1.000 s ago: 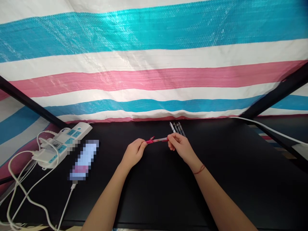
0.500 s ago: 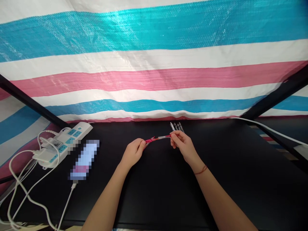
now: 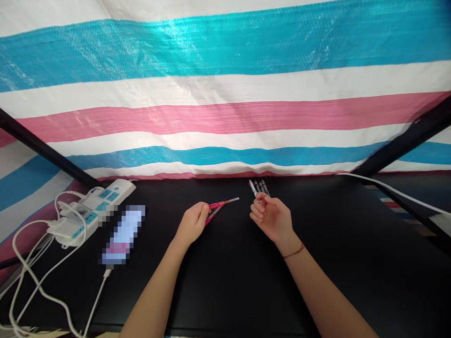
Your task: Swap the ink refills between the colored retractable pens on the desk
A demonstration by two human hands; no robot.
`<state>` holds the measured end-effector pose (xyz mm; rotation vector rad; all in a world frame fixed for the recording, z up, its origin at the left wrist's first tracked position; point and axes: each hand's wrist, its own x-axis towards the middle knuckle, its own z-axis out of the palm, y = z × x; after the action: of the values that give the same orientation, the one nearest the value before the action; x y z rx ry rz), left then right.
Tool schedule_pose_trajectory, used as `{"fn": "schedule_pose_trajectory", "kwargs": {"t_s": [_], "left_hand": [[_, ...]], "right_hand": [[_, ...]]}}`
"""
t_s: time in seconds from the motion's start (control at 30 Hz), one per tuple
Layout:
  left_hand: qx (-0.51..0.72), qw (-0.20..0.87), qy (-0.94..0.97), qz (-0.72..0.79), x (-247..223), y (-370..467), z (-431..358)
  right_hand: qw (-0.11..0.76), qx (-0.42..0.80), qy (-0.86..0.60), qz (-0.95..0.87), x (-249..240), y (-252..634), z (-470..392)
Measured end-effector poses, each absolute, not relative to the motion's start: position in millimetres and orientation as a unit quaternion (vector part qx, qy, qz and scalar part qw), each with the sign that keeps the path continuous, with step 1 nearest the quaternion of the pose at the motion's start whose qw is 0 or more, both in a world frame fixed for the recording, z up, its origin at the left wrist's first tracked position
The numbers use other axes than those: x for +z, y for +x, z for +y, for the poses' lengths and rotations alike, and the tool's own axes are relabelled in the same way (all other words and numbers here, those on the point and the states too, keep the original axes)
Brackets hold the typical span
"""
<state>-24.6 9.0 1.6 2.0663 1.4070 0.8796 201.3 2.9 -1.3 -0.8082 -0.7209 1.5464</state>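
Observation:
My left hand [image 3: 192, 221] is closed around slim pink pen parts over the black tabletop. From its fingers a pink pen piece [image 3: 216, 205] points right, with a thin clear tube, like a refill [image 3: 232, 200], reaching out of its end. A second pink-tipped stick [image 3: 214, 215] slants out below it from the same hand. To the right, my right hand [image 3: 273, 218] has its palm turned up and its fingers curled. Between thumb and fingertips a small reddish piece [image 3: 261, 202] shows in part; its kind cannot be made out. A gap separates the two hands.
Several pens [image 3: 259, 185] lie just behind my right hand. On the left are a white power strip [image 3: 102, 206] with cables and a blurred phone [image 3: 124, 234] on a charging cord. A striped sheet [image 3: 225, 117] hangs behind the black tabletop [image 3: 225, 281].
My right hand has come away from the pink pen parts and turned palm up, with a small reddish piece at its fingers. The clear tube end is now exposed. My left hand has shifted slightly left.

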Motion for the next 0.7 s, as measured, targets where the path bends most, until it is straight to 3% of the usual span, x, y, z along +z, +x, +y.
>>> {"fn": "schedule_pose_trajectory", "kwargs": {"t_s": [0.3, 0.7], "left_hand": [[0.329, 0.229, 0.764, 0.506, 1, -24, 8], [0.347, 0.207, 0.765, 0.502, -3, -26, 9]], "right_hand": [[0.592, 0.677, -0.331, -0.284, 0, 203, 0], [0.654, 0.543, -0.433, -0.299, -12, 200, 7]]}}
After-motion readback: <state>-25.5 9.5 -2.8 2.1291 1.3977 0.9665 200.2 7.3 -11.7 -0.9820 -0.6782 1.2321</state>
